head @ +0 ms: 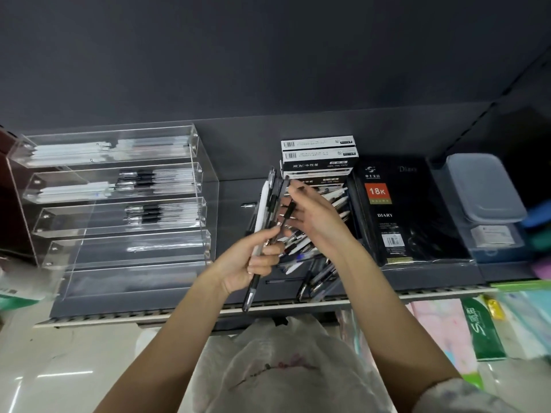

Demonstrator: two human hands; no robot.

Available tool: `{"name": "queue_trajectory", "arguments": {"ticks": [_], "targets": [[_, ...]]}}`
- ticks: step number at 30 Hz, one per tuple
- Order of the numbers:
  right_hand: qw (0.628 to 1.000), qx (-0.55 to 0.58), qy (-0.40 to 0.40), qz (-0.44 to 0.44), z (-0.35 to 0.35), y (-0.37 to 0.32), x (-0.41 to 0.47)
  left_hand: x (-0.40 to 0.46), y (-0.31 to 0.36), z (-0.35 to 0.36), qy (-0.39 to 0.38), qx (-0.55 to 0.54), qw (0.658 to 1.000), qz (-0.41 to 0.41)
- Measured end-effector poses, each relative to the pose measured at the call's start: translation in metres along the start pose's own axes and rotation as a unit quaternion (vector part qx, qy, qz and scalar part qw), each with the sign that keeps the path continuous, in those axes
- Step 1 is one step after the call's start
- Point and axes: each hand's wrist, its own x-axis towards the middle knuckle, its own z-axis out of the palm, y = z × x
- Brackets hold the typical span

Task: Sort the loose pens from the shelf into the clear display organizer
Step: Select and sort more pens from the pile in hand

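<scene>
Pens point(301, 248) are the thing here, loose heap sat on the dark shelf point(208, 293) between the clear display organizer point(119, 204) and a black diary point(396, 210), w/ some boxed pens stacked behind the heap. They're judged light, stiff, smooth plastic, prob a bit slippery when bunched, so best taken mid-barrel or at the rubber grip bit, not by the tip.

A small bunch point(265, 222) is held upright-ish in the left hand point(253, 263), fingers curled round it near the lower third. Approx 3-4 pens in that bunch, one white, rest dark/clear, exact no. can't be told bc of overlap. The right hand point(313, 216) is spread fairly wide, w/ one dark pen point(287, 213) pinched between thumb and fingers just beside the bunch.

Counts: organizer has 5 tiers visible, top 4 partly filled, bottom one looks bare. Heap is easily a dozen+, too tangled for a proper count. 3-4 pen boxes, 1 diary, 1 lidded plastic tub point(483, 189) to the right
</scene>
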Motion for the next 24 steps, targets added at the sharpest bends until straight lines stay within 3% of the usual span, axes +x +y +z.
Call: {"name": "queue_trajectory", "arguments": {"ticks": [5, 9, 15, 24], "targets": [[0.996, -0.091, -0.019, -0.011, 0.007, -0.004, -0.001, -0.002, -0.002, 0.005, -0.039, 0.002, 0.999, -0.005], [0.997, -0.043, -0.057, 0.014, 0.013, -0.007, -0.003, -0.009, -0.005, 0.007, -0.031, 0.063, 0.998, -0.007], [0.992, -0.056, -0.113, 0.026, 0.017, -0.007, 0.005, -0.016, -0.007, 0.008, -0.028, 0.014, 0.999, 0.029], [0.968, -0.239, -0.067, -0.043, 0.014, -0.034, 0.020, -0.021, -0.008, 0.005, 0.032, 0.042, 0.996, 0.075]]}}
